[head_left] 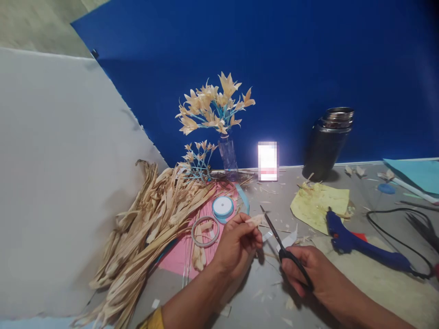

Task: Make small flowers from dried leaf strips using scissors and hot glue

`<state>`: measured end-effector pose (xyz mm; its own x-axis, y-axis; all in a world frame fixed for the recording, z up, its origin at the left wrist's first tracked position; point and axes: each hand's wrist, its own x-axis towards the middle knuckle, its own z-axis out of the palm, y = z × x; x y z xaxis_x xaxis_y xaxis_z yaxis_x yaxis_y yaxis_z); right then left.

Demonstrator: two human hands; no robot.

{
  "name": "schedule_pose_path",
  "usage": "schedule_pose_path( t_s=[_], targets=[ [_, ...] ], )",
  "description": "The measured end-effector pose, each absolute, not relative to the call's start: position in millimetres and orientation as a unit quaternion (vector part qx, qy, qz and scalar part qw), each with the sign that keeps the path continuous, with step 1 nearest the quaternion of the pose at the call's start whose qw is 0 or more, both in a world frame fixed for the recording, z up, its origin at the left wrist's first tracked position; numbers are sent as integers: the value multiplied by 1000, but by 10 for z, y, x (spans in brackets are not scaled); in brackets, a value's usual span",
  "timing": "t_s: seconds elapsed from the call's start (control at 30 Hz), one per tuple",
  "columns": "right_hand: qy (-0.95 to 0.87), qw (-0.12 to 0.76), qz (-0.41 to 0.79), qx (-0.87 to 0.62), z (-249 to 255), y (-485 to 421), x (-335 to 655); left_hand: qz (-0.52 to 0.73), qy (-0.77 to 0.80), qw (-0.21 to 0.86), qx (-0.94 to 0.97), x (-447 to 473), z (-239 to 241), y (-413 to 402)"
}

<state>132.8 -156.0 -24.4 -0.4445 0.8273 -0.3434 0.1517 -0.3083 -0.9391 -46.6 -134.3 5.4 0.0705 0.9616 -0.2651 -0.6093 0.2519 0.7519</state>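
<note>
Between the thumb and fingers of my left hand (240, 242) is a small pale piece of dried husk (255, 220), its end poking out to the right. My right hand (305, 269) grips black-handled scissors (279, 240). Their blades point up and to the left, close beside the husk piece; whether they touch it I cannot tell. Left of my left hand lie a roll of clear tape (193, 232) and a spool of blue ribbon (222, 207), both on a pink sheet (171, 264).
A heap of dried husks (147, 228) lies at the left. Behind stand a bottle (228, 157) of husk flowers (209, 103), a glowing screen (268, 162) and a dark flask (327, 144). To the right are a blue glue gun (363, 251), its cable (380, 210) and yellow paper (332, 196).
</note>
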Motion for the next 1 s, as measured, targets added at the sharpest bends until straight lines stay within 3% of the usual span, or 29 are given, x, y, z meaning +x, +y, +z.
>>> schedule_pose_path(
  t_s=[0.33, 0.67, 1.0],
  targets=[
    [-604, 209, 669, -379, -198, -1559, 1451, 578, 386, 675, 249, -550, 99, -1325],
    [-595, 169, 663, -422, -195, -1578, 1404, 546, 394, 681, 288, -565, 73, -1326],
    [-571, 191, 673, -429, -264, -1579, 1407, 543, 396, 690, 268, -561, 79, -1320]
  ],
)
